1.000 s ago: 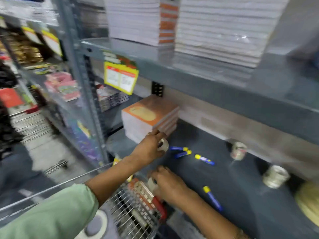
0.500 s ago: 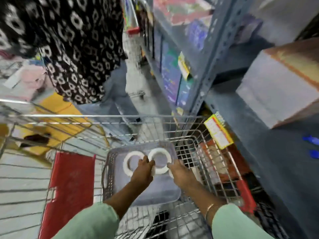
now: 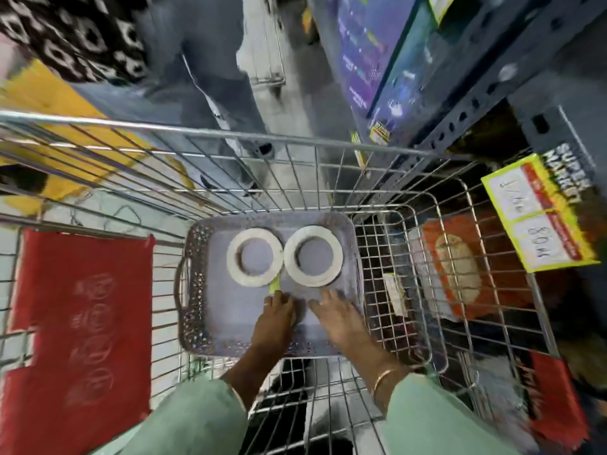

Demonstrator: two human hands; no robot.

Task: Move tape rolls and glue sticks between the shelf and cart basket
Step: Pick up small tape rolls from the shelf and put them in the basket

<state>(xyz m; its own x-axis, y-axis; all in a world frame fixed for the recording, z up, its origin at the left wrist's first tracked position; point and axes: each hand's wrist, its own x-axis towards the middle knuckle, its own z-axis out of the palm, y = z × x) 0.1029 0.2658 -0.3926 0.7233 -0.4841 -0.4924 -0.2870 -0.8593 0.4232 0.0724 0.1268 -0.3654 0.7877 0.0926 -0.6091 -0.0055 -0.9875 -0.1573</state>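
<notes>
Two wide white tape rolls, the left tape roll point(image 3: 254, 257) and the right tape roll point(image 3: 313, 255), lie flat side by side in the far half of a grey plastic basket point(image 3: 193, 290) inside the wire cart. A small yellow-green tab point(image 3: 274, 286) sticks out below the left roll. My left hand point(image 3: 275, 321) hovers just behind that tab with its fingers curled; motion blur hides whether it holds anything. My right hand point(image 3: 338, 320) lies palm down over the basket floor behind the right roll, fingers spread. No glue sticks are in view.
The wire cart rim point(image 3: 230, 134) rings the basket. A red cloth bag point(image 3: 82, 310) lies at the cart's left. A grey shelf upright point(image 3: 476, 110) and a yellow price tag point(image 3: 538, 211) stand at the right, an orange-covered stack point(image 3: 456, 274) beyond the cart wall.
My view swung from the shelf down into the cart. Both hands left the shelf, came over the basket near the two rolls, then drew back a little toward me.
</notes>
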